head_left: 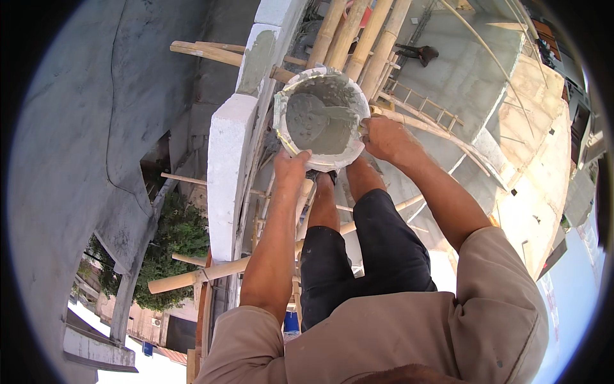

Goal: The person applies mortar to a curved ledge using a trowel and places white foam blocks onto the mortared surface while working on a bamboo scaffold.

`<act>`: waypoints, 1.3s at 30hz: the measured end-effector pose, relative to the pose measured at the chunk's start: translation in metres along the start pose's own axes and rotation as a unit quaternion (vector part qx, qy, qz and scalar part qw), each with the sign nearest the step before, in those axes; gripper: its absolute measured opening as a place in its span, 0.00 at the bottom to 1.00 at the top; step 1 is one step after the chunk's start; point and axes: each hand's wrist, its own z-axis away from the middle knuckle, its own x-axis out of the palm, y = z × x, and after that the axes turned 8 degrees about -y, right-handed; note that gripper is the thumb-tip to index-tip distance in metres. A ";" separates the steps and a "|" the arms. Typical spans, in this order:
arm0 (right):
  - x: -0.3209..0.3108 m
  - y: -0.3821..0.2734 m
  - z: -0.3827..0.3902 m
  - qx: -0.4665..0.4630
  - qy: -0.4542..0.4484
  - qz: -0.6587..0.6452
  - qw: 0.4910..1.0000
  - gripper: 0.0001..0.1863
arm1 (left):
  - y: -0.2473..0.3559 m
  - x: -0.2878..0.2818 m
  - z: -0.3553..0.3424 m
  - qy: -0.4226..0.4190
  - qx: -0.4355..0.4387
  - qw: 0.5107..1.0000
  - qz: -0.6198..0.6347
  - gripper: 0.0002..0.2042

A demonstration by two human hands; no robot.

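Observation:
A mortar-crusted white bucket (285, 131) hangs in front of me over the bamboo scaffold, its open top facing up. Wet grey mortar (310, 121) covers the bottom inside. A mortar-coated flat shape lies across it toward the right rim, too smeared to name. My left hand (292, 168) grips the near-left rim, thumb on top. On the right side my right hand (384, 137) is closed on the rim or a handle end there; which one I cannot tell. The undersides of both hands' fingers are hidden.
A white block wall (228, 173) runs along my left, with a grey mortar patch (258, 57) on it. Bamboo poles (348, 40) lie ahead beneath the bucket. Far below on the right are a bamboo ladder (425, 105) and a person (423, 55). A deep drop lies beyond the wall.

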 end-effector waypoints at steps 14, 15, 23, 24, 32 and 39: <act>0.029 0.015 -0.049 -0.058 0.037 -0.092 0.993 0.15 | 0.079 0.025 -0.026 -0.055 0.239 0.959 -0.142 0.13; 0.034 0.020 -0.047 -0.087 0.037 -0.161 0.982 0.16 | 0.079 0.026 -0.026 -0.066 0.215 0.965 -0.131 0.12; 0.047 0.022 0.005 0.003 -0.059 -0.520 0.852 0.21 | 0.040 0.019 -0.043 -0.084 0.045 0.993 0.071 0.20; 0.044 0.012 0.010 -0.006 -0.045 -0.535 0.843 0.21 | 0.027 0.006 -0.046 -0.073 0.029 0.994 0.078 0.22; -0.032 -0.056 -0.059 -0.035 0.128 -0.588 0.798 0.19 | -0.024 -0.033 -0.033 0.038 -0.060 0.984 0.165 0.20; -0.077 -0.102 -0.160 -0.033 0.179 -0.655 0.733 0.21 | -0.033 -0.052 0.015 0.050 -0.122 0.990 0.047 0.24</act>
